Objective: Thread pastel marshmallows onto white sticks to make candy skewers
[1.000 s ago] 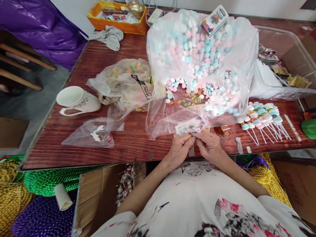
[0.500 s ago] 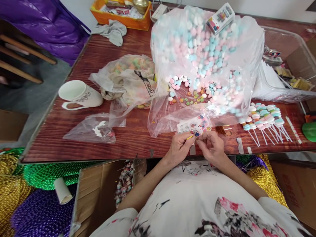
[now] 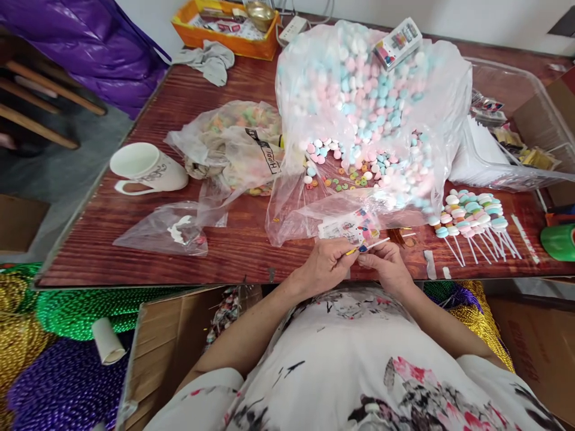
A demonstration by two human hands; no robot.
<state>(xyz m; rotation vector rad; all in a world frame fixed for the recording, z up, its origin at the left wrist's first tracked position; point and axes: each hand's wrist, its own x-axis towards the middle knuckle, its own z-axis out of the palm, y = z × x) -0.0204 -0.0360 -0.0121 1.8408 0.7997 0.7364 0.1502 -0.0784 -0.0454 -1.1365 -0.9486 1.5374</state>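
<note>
My left hand (image 3: 331,261) is pinched on a thin white stick (image 3: 377,243) that has a small dark blue and yellow piece at its near end. My right hand (image 3: 387,267) is curled close beside it, thumb and fingertips together; whatever lies in them is too small to make out. Just beyond my hands lies a flat printed card or packet (image 3: 348,227). Past it, a big clear bag (image 3: 287,203) spreads open, with pastel pink, blue and white candies (image 3: 381,90) and some coloured rings in it. To the right lies a group of candy sticks (image 3: 471,215).
A white mug (image 3: 146,170) and a bag of coloured rings (image 3: 233,140) are at left, behind a small clear bag (image 3: 164,230). An orange box (image 3: 224,39) stands at the back. A clear plastic bin (image 3: 503,176) and a green object (image 3: 558,242) are at right.
The white stick now shows, pointing right from my left hand; before, only the yellow and dark blue piece was visible there. My view has shifted slightly.
</note>
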